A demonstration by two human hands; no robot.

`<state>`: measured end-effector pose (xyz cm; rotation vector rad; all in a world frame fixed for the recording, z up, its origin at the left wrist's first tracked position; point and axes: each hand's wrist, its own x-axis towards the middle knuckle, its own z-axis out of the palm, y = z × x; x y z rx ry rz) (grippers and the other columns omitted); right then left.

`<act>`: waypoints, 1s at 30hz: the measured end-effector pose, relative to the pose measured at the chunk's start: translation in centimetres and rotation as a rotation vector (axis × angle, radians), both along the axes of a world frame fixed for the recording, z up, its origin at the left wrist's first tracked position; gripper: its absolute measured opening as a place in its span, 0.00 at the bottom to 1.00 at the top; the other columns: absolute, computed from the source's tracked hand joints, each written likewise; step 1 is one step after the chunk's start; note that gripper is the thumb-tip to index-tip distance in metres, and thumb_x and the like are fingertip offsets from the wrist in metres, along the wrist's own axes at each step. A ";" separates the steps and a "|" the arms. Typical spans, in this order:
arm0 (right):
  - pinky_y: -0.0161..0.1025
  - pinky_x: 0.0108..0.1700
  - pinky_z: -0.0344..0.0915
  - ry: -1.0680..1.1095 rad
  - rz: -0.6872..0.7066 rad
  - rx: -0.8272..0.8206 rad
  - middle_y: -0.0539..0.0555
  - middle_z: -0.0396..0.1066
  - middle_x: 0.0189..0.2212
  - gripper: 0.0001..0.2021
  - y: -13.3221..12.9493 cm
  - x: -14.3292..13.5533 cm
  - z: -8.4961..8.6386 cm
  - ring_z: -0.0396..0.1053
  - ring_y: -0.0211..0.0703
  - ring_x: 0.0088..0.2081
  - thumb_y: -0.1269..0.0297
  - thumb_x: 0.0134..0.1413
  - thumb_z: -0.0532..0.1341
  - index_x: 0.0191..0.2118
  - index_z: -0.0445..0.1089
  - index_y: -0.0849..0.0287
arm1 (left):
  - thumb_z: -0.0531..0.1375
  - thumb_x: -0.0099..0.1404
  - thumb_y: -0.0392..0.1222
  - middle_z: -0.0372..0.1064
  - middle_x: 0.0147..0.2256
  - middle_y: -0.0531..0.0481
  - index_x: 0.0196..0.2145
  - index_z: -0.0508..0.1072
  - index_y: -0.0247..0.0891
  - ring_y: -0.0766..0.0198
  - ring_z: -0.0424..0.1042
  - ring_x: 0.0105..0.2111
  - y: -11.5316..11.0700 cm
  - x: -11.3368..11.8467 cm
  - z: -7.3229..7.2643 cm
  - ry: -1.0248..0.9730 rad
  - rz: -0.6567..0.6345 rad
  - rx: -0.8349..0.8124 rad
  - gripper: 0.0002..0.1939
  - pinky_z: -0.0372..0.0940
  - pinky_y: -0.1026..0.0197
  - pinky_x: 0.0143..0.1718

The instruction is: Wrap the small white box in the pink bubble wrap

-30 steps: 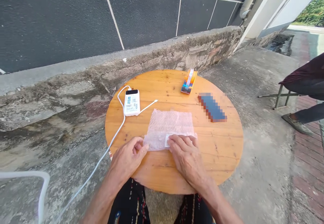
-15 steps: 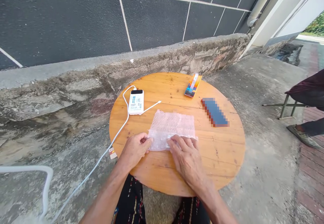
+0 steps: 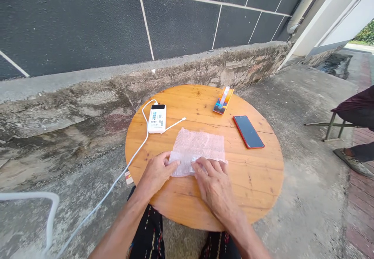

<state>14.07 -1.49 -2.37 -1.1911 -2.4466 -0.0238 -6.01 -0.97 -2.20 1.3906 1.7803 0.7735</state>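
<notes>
A pinkish, translucent sheet of bubble wrap (image 3: 201, 142) lies on the round wooden table (image 3: 257, 181), its near part folded over into a whiter band. My left hand (image 3: 159, 173) grips the left end of that fold, thumb on top and fingers at the edge. On the right part of the fold, my right hand (image 3: 216, 181) has its fingers curled and pressed together on the wrap. Something whitish shows beside the right fingertips, but I cannot make out what is inside the fold.
Behind the wrap, a white power bank (image 3: 157, 119) with a white cable (image 3: 125, 169) stands left. An orange tape dispenser (image 3: 223, 101) and a red-edged phone (image 3: 249, 132) lie right. A dark tiled wall (image 3: 181, 21) rises behind; a seated person's leg (image 3: 360, 149) shows far right.
The left end of the fold is slightly raised and shifted, with my left thumb moved a little right over it. My right hand stays nearly in place. The view has shifted slightly.
</notes>
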 end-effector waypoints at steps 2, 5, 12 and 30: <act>0.49 0.46 0.52 0.001 0.001 0.000 0.56 0.67 0.50 0.15 0.0 0.0 0.0 0.62 0.48 0.45 0.74 0.60 0.54 0.51 0.66 0.56 | 0.57 0.57 0.50 0.62 0.18 0.56 0.27 0.73 0.35 0.66 0.62 0.19 0.1 0.2 0.2 0.001 -0.037 0.001 0.14 0.53 0.66 0.20; 0.48 0.46 0.52 0.004 0.005 0.007 0.56 0.68 0.50 0.15 0.1 0.0 0.0 0.62 0.48 0.44 0.74 0.60 0.54 0.51 0.66 0.56 | 0.57 0.57 0.47 0.62 0.20 0.56 0.23 0.70 0.36 0.67 0.61 0.22 0.3 0.7 0.5 0.021 -0.075 0.050 0.12 0.54 0.66 0.23; 0.48 0.45 0.53 0.011 0.005 0.001 0.55 0.68 0.48 0.14 0.1 0.0 0.1 0.63 0.47 0.44 0.74 0.60 0.54 0.50 0.67 0.56 | 0.55 0.59 0.48 0.67 0.21 0.54 0.31 0.71 0.36 0.66 0.66 0.19 0.0 1.5 1.1 -0.111 -0.004 -0.014 0.12 0.57 0.68 0.17; 0.48 0.46 0.53 -0.002 0.028 0.013 0.56 0.68 0.48 0.15 0.1 0.0 0.2 0.62 0.48 0.44 0.75 0.60 0.54 0.51 0.66 0.56 | 0.54 0.56 0.41 0.63 0.17 0.58 0.29 0.71 0.37 0.71 0.60 0.15 0.5 3.8 -0.7 -0.308 0.080 0.038 0.08 0.56 0.70 0.14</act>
